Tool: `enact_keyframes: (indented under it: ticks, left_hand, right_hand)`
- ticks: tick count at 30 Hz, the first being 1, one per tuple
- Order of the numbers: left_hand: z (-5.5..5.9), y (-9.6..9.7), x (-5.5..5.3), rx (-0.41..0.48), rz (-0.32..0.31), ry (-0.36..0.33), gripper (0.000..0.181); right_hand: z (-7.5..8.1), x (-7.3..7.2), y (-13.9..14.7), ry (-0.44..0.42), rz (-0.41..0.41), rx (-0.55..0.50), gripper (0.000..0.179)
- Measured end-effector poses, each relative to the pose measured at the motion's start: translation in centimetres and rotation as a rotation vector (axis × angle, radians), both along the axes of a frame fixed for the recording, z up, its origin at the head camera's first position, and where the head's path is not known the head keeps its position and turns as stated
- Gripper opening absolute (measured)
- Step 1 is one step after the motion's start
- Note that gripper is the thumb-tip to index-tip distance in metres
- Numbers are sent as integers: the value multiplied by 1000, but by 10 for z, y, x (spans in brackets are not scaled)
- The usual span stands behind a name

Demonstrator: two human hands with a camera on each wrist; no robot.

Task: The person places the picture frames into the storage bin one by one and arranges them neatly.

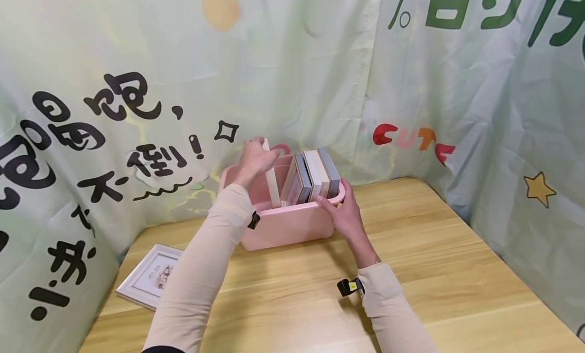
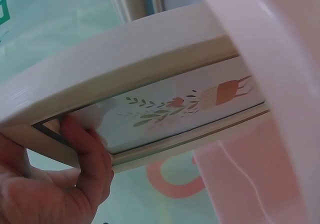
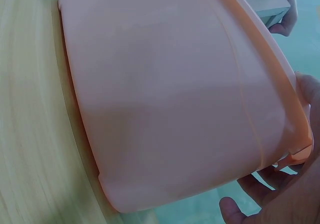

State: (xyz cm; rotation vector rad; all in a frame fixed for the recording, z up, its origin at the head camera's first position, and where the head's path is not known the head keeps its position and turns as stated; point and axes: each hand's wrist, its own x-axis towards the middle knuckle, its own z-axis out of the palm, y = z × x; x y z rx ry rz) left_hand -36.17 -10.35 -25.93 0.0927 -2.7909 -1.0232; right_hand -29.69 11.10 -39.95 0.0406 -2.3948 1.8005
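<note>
A pink plastic bin (image 1: 288, 228) stands on the table near the back wall. My left hand (image 1: 256, 160) holds a white picture frame (image 1: 272, 185) by its upper end, over the bin's left part. In the left wrist view, fingers curl round the end of this frame (image 2: 125, 44), which shows a print of leaves and flowers. It leans slightly, its lower end inside the bin. Several more frames (image 1: 315, 172), white and grey-blue, stand on edge in the bin's right part. My right hand (image 1: 347, 211) grips the bin's right rim, thumb over the front corner.
Another white picture frame (image 1: 148, 279) lies flat on the wooden table (image 1: 420, 241), left of the bin and partly behind my left sleeve. A printed cloth (image 1: 297, 63) hangs close behind the bin and along both sides of the table.
</note>
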Motion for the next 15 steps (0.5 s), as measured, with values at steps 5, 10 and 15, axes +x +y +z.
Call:
enact_keyframes:
  ticks: [5,10,15]
  left_hand:
    - [-11,2,-4,-23,6,-13,70]
    - [-19,3,-6,-32,8,-23,68]
    - [-27,2,-4,-6,-2,-25,67]
  right_hand:
    - [-1,1,1,-4,0,-3,96]
    - [-4,-1,1,5,-5,0,96]
    - [-8,0,-3,25,-18,-2,95]
